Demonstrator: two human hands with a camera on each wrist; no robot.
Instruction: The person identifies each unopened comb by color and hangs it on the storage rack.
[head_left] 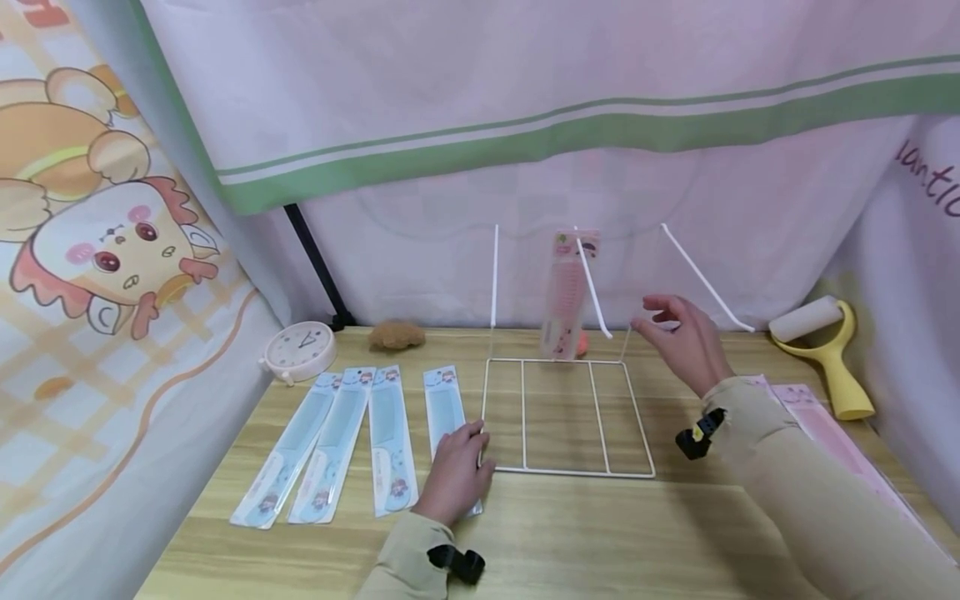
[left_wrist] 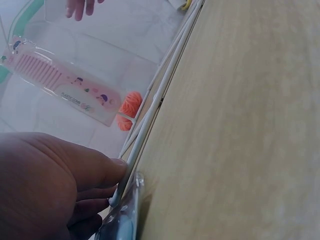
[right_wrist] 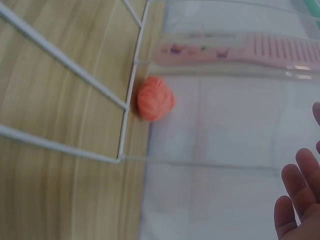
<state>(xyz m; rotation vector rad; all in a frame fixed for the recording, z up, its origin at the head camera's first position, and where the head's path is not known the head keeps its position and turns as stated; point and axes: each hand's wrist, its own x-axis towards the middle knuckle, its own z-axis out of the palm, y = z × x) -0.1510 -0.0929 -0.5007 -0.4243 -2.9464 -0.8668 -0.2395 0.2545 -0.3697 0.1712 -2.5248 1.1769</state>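
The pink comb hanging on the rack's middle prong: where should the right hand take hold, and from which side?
Pinch the pink comb at its lower end, coming from the right with the right hand. It hangs upright from the wire rack, bottom free and the card top hooked on the prong.

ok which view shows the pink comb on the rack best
The left wrist view: the pink comb is whole there, teeth and printed card sharp, hanging in its clear packet. The head view shows it whole but small and blurred on the white wire rack. The right wrist view catches it side-on and soft.
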